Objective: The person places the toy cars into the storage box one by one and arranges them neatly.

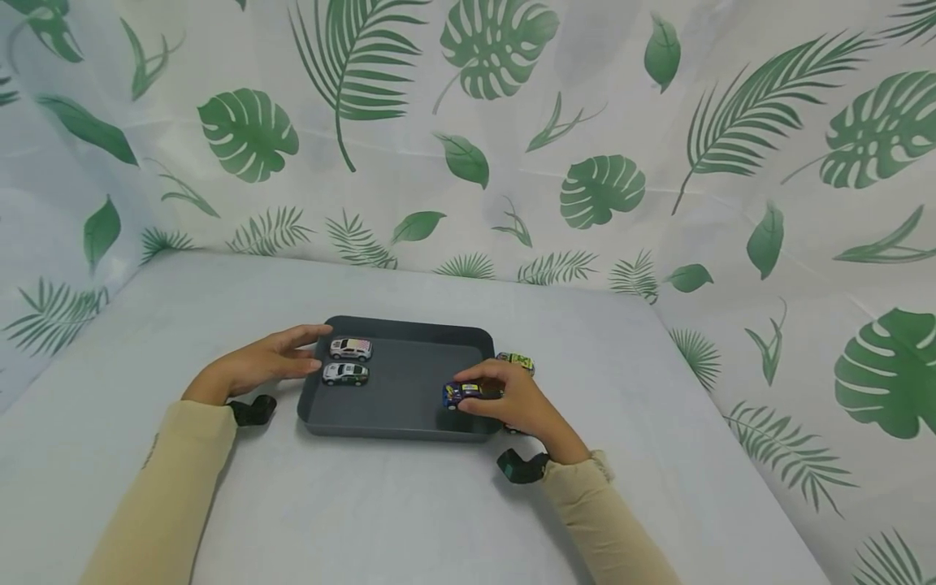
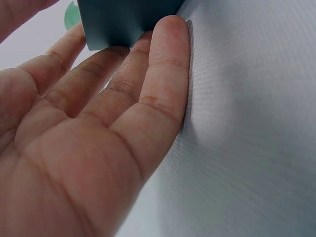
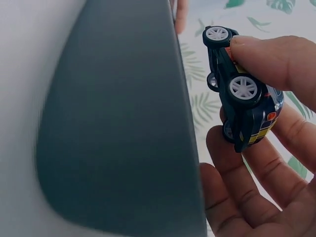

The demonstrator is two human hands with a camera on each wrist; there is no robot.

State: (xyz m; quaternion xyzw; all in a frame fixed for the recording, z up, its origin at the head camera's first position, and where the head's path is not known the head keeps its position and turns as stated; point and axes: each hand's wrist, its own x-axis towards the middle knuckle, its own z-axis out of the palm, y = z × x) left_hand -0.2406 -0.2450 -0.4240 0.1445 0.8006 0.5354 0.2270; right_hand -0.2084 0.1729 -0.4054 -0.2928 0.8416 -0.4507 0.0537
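A person's two hands worked apart at a dark grey rectangular tray (image 1: 402,366) on a white-covered table (image 1: 366,504). The right hand (image 1: 525,405) pinched a dark blue toy car (image 1: 462,394) with yellow markings between thumb and fingers, over the tray's right end; the right wrist view showed its white spoked wheels. The left hand (image 1: 256,366), its fingers extended and gripping nothing, touched the tray's left side. Inside the tray, near that side, a white-and-pink toy car (image 1: 351,349) stood just behind a white-and-green toy car (image 1: 346,374). Outside, just beyond the right edge, was a yellow-green toy car (image 1: 519,361), partly hidden by the right hand. Beige sleeves (image 1: 171,467) covered the forearms. Behind hung a pale backdrop (image 1: 526,203) printed with green leaves.
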